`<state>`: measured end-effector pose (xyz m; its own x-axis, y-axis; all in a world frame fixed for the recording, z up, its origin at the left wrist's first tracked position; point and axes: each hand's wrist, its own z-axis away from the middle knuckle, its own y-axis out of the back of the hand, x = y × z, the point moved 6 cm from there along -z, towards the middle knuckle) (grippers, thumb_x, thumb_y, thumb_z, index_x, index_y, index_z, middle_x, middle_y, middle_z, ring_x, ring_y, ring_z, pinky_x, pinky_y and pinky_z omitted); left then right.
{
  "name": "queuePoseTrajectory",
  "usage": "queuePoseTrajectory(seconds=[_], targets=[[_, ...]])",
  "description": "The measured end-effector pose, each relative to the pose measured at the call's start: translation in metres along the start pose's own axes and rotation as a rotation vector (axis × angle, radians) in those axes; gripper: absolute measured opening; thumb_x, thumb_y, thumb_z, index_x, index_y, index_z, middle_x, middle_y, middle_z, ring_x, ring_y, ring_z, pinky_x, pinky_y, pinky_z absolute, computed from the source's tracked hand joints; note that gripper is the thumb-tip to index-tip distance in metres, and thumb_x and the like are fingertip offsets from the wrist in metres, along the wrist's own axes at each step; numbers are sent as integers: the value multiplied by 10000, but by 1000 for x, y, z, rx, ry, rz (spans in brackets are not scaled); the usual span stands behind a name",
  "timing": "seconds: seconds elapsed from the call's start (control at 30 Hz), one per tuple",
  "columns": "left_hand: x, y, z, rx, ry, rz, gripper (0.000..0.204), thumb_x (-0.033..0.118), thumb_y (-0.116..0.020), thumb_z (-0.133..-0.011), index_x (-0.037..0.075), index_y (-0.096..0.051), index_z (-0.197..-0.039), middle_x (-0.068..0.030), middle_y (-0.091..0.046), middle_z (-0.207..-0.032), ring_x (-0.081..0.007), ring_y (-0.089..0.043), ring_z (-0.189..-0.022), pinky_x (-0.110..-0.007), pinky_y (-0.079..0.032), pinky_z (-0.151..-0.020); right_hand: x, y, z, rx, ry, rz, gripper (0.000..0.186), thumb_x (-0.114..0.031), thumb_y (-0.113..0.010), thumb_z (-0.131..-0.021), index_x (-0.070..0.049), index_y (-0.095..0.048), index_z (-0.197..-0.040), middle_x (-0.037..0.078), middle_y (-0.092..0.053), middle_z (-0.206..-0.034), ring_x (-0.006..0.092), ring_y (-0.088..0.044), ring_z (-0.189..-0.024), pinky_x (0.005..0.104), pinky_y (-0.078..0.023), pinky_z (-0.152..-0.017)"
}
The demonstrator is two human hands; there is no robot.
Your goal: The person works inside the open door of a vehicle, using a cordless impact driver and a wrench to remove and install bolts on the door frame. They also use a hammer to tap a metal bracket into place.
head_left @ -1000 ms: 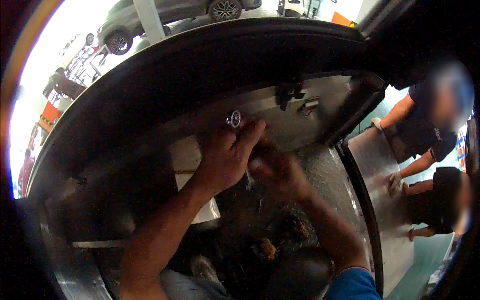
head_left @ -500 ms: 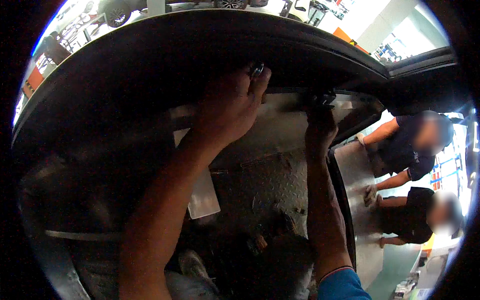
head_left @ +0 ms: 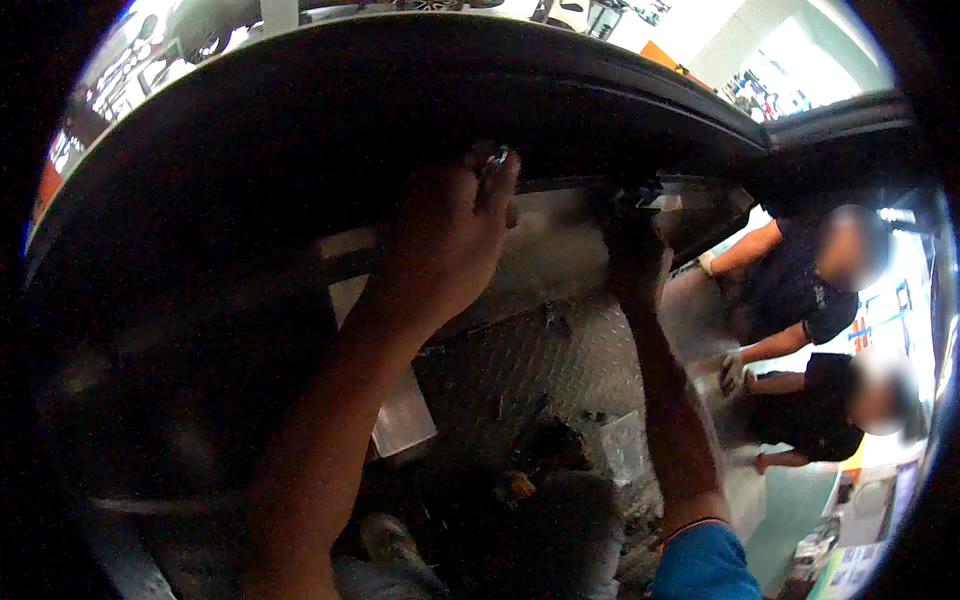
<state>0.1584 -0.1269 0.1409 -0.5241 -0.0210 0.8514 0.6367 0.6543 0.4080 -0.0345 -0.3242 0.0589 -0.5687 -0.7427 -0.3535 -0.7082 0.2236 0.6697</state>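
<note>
Since one second ago, the bare right hand (head_left: pixel 638 252) has moved away from the bare left hand (head_left: pixel 458 232), up to a black fitting with a shiny edge (head_left: pixel 632 193); whether its grip is closed there, I cannot tell. The left hand's grip is pinching a small shiny metal piece (head_left: pixel 499 157), in front of the dark curved panel (head_left: pixel 350 110).

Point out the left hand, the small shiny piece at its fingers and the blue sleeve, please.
Left hand (head_left: pixel 452 238): head view, back of hand.
Small shiny piece (head_left: pixel 498 157): head view, bright surface.
Blue sleeve (head_left: pixel 705 565): head view, middle of fabric.
</note>
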Motion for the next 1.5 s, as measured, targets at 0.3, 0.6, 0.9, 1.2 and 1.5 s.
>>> queuePoseTrajectory(seconds=[0.3, 0.6, 0.9, 1.2, 1.5], targets=[[-22, -10, -1, -11, 63, 90, 337, 332, -461, -981, 34, -611, -938, -89, -663, -708, -249, -652, -680, -383, -482, -685, 27, -3, 1, 18, -221, 226, 210, -287, -627, -857, -88, -670, -906, 168, -671, -851, 371, -647, -810, 448, -500, -649], [-20, -3, 3, -26, 32, 217, 326, 333, -476, -978, 42, -622, -977, -71, -676, -721, -203, -629, -664, -356, -474, -682, 58, -10, 9, 203, -39, 143, 255, -334, -613, -869, -82, -638, -846, 169, -648, -763, 397, -624, -738, 466, -487, -617], [-16, 8, 6, -38, -131, 23, 300, 278, -480, -975, 24, -606, -878, -111, -627, -660, -256, -617, -613, -387, -477, -645, 46, -21, -1, -68, 80, 277, 239, -300, -589, -868, -67, -640, -888, 152, -644, -790, 372, -614, -694, 434, -492, -600], [-20, 17, 16, 219, -289, -26, 233, 218, -527, -943, 4, -593, -883, -146, -635, -697, -308, -620, -616, -411, -487, -614, 72, -19, 0, 132, 647, 557, 231, -129, -575, -826, -81, -648, -1039, 94, -653, -815, 249, -612, -650, 376, -485, -533], [-37, 7, 10, -66, 131, 252, 331, 379, -527, -951, 123, -647, -1124, 18, -596, -753, -72, -479, -543, -236, -381, -494, 75, -13, 2, 26, 286, 317, 153, -234, -607, -838, -88, -645, -858, 73, -629, -723, 244, -583, -598, 376, -454, -517]])
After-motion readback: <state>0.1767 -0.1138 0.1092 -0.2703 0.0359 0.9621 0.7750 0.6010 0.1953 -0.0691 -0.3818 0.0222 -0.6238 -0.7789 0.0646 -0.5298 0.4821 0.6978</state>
